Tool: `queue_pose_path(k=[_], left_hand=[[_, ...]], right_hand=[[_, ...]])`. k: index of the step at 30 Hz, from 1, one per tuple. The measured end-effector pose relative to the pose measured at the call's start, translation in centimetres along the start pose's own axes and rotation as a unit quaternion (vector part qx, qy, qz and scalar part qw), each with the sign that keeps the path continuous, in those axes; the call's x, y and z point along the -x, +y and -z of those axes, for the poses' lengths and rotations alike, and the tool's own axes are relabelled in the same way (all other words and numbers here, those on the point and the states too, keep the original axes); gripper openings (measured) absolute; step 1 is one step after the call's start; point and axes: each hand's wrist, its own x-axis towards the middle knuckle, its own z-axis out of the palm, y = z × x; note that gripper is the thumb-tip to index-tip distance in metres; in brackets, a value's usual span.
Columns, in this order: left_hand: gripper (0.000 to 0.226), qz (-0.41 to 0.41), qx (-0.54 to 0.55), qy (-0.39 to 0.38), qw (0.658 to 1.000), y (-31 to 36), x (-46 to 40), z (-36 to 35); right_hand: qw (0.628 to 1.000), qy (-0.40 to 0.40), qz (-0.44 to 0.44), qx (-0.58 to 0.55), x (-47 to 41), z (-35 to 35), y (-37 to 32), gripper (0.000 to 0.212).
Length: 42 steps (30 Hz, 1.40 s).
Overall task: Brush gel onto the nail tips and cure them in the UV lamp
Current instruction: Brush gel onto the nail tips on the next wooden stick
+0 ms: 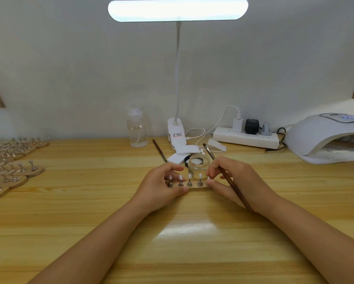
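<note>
Nail tips (189,176) on a small wooden stand (198,188) are held mid-table, pinched at both ends by the left hand (164,186) and right hand (232,179), a brush (229,179) tucked in the right; next, apparently, carrying to the UV lamp (327,138) at right, kept level

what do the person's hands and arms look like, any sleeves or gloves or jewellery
Both forearms are bare up to the frame's bottom edge, with no sleeves in view. The left hand and right hand wear no gloves, and no rings, bracelets or watch show. The fingernails look short; whether they carry polish is too small to tell.
</note>
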Motion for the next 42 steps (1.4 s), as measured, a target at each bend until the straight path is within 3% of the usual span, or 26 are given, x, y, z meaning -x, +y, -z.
queue_pose_path(k=[6,10,12,21,24,27,31,36,39,42], left_hand=[[0.048,-0.028,-0.012,-0.006,1.000,0.2,0.3,-0.2],[0.040,-0.181,-0.077,0.096,0.976,1.1,0.9,-0.6],[0.029,-0.225,-0.085,0.106,0.965,1.5,1.1,-0.8],[0.015,-0.222,-0.030,0.121,0.967,1.5,1.1,-0.9],[0.014,-0.226,-0.018,0.132,0.965,1.7,1.2,-0.8],[0.014,-0.211,-0.008,0.145,0.967,1.7,1.2,-0.7],[0.011,-0.179,-0.017,0.164,0.970,1.7,1.1,-0.6],[0.009,-0.171,-0.004,0.164,0.971,1.8,1.1,-0.4],[0.011,-0.161,0.000,0.163,0.973,1.8,1.1,-0.4],[0.011,-0.150,0.004,0.165,0.975,1.8,1.1,-0.4]], right_hand=[[0.994,0.073,-0.016,-0.080,-0.2,-0.5,-1.0,0.029],[0.987,0.104,-0.041,-0.117,-0.3,-0.9,-1.6,0.033],[0.984,0.112,-0.037,-0.132,-0.4,-1.1,-2.0,0.034],[0.982,0.112,0.027,-0.147,-0.2,-1.8,-3.2,0.039],[0.983,0.116,0.032,-0.136,-0.1,-2.1,-3.3,0.030],[0.971,0.133,-0.023,-0.197,-0.3,-2.0,-3.4,0.013],[0.943,0.151,-0.129,-0.268,-0.6,-0.8,-3.4,0.031],[0.862,0.178,-0.239,-0.410,-1.6,0.9,-3.7,0.063],[0.861,0.166,-0.239,-0.417,-2.6,1.9,-3.7,0.064],[0.886,0.153,-0.251,-0.359,-3.9,2.6,-3.0,0.054]])
